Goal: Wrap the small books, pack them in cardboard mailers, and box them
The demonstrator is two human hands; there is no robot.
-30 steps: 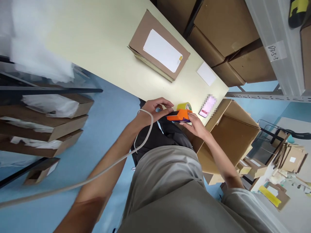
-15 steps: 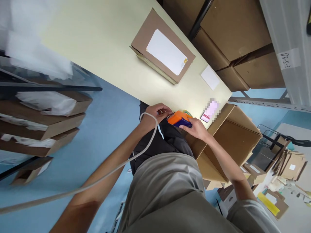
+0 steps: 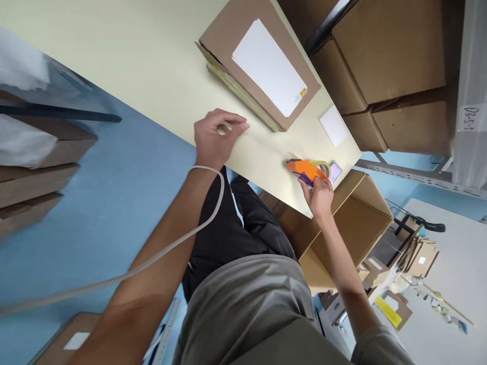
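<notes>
My right hand [image 3: 321, 195] is closed around an orange and purple tape dispenser [image 3: 306, 168] with a roll of tape in it, held over the table's near edge. My left hand [image 3: 218, 133] pinches the end of a clear tape strip [image 3: 266, 140], thumb against fingertips. The strip runs faintly from there to the dispenser, just in front of a brown cardboard box [image 3: 224, 38]. On top of that box lies a white label [image 3: 270, 68]. A pale cord [image 3: 171, 249] loops around my left wrist.
The cream table [image 3: 125, 56] also bears a white card [image 3: 334, 125] and a phone [image 3: 335, 171] partly behind the dispenser. A large open carton [image 3: 359, 223] stands at the table's right end. Shelved boxes [image 3: 391, 56] line the far side; more boxes [image 3: 41, 157] stand left.
My hands have moved apart: the left one up and leftward with the tape end, the right one rightward with the dispenser. A strip now stretches between them. The view has shifted slightly.
</notes>
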